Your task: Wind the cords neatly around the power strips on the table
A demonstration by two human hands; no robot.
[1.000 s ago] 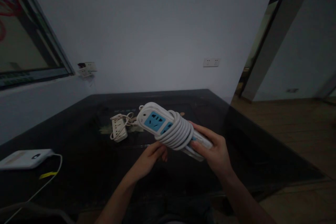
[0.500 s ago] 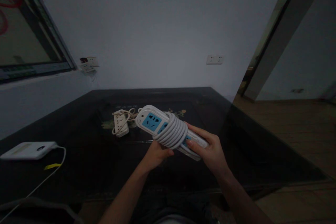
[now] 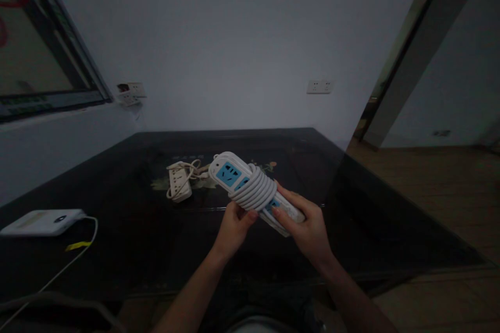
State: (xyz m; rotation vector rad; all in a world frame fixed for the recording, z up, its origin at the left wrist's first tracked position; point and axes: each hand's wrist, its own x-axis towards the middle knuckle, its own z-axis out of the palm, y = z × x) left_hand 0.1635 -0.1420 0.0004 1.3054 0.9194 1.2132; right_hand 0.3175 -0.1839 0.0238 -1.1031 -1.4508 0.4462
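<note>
A white power strip (image 3: 228,170) with blue socket faces is held tilted above the dark table, its far end pointing up and left. Its thick white cord (image 3: 255,189) is wound in several turns around the middle. My right hand (image 3: 307,221) grips the near end, thumb on top by a blue socket. From below, my left hand (image 3: 235,226) holds the wound part with its thumb against the coils; its other fingers are mostly hidden behind the strip. Left of it on the table lies a smaller white power strip (image 3: 179,183) with a loosely looped cord.
At the left of the black table (image 3: 133,250) lies a white power bank (image 3: 42,222) with a white cable (image 3: 74,257) and a yellow tag (image 3: 78,245). Wall sockets (image 3: 319,87) are on the back wall, and more (image 3: 132,92) near the window.
The wound power strip has turned slightly and shifted a little. My left thumb has moved up onto the cord coils, and my right hand keeps its grip on the near end.
</note>
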